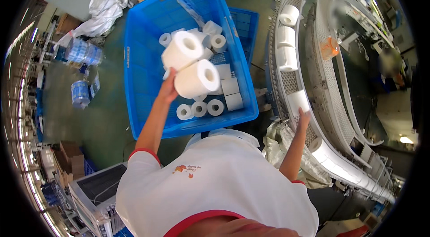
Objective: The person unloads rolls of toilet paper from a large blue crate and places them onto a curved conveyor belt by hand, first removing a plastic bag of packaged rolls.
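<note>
Two large white toilet paper rolls [190, 81] are together above the blue crate [192, 127], my left hand [168, 89] closed on them from the left side. Its fingers are partly hidden behind the paper. Over at the conveyor [293, 82], my right hand [304, 117] grips the near end of another toilet paper roll [298, 101]. Inside the crate lie several loose rolls [230, 86], some upright and some on their sides. More rolls [286, 36] sit on the belt beyond my right hand, and a row of rolls [333, 158] lines the belt nearer me.
A second blue crate [244, 24] stands behind the first. Clear plastic film [181, 2] hangs over the crate's far rim. Wrapped blue packs [80, 93] and white sacking [107, 4] lie on the floor at left. Crumpled silvery sheeting [280, 140] sits beside the conveyor.
</note>
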### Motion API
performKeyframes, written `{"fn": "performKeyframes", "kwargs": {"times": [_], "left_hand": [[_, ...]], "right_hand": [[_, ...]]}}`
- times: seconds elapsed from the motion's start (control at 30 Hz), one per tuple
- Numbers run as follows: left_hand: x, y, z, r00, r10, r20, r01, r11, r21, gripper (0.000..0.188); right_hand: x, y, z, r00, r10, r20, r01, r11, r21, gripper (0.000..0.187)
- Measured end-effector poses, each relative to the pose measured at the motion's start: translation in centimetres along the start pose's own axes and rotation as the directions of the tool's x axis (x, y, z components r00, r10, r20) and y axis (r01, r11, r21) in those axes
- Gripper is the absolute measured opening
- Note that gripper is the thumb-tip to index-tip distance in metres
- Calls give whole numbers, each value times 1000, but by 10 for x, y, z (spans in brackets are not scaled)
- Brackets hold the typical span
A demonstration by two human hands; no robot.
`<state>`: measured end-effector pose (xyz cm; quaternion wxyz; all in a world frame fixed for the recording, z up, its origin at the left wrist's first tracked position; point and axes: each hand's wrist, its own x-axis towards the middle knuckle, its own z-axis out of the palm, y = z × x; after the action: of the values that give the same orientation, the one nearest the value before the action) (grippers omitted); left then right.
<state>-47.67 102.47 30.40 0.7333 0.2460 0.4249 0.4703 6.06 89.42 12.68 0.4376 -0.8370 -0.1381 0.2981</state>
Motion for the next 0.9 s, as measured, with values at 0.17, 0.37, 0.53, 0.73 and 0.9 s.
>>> {"fn": "performKeyframes", "kwargs": {"times": [0.17,0.37,0.53,0.73,0.9], "left_hand": [[-11,-20,70,963,-24,270,60,990,-124,68],[-13,-44,99,898,239,369,-286,955,77,50],[-46,-18,152,505,354,787,-862,155,483,26],[-83,-16,169,875,75,478,-417,620,665,64],[-87,-11,176,481,190,856,-877,92,472,64]], "right_hand": [[-70,-96,-22,664,-736,-131,693,672,-261,52],[-217,-203,-7,524,-734,433,515,678,525,26],[-216,-206,2,511,-584,630,158,785,599,49],[-211,-219,-11,287,-581,762,-99,773,626,61],[-219,-222,-11,220,-647,730,-17,746,666,70]]}}
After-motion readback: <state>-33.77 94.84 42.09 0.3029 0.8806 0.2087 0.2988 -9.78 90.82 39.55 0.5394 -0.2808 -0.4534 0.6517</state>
